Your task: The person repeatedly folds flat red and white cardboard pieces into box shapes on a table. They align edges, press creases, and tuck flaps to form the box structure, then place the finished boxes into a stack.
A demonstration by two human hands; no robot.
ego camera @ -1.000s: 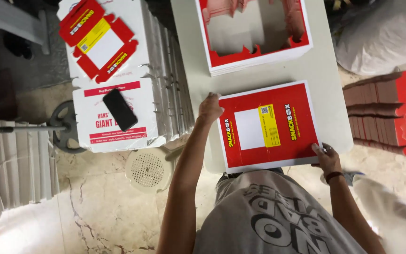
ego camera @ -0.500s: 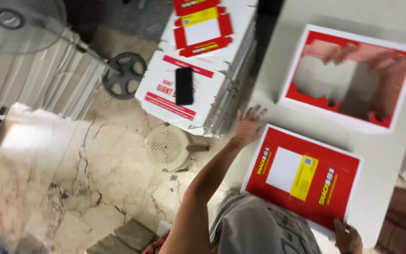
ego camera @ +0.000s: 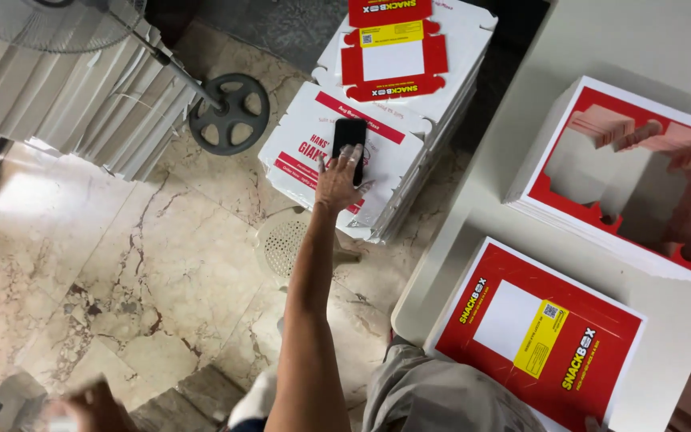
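Grip of the left hand (ego camera: 337,180) is loose and spread: fingers laid flat on the black rectangular phone (ego camera: 349,148), not yet closed round it. One second ago that hand rested at the left edge of the red printed cardboard sheet with white and yellow panels (ego camera: 539,336) on the white desk (ego camera: 521,136); it has since left the sheet and reached across the gap to the phone, so the sheet is released on that side and attention has passed to the phone. The phone lies on top of the near stack of flat white cardboard boxes with red print (ego camera: 313,152), beside the desk, unmoved across the frames. The right hand is all but out of view at the lower edge; its grip cannot be told.

Count: one phone; two white box stacks beside the desk, the far one (ego camera: 409,88) carrying one red die-cut blank (ego camera: 393,52); one printed sheet and one pile of red-bordered cut-out offcuts (ego camera: 569,192) on the desk; one round fan base (ego camera: 229,112) and one round perforated white stool (ego camera: 285,240) on the marble floor (ego camera: 81,264).
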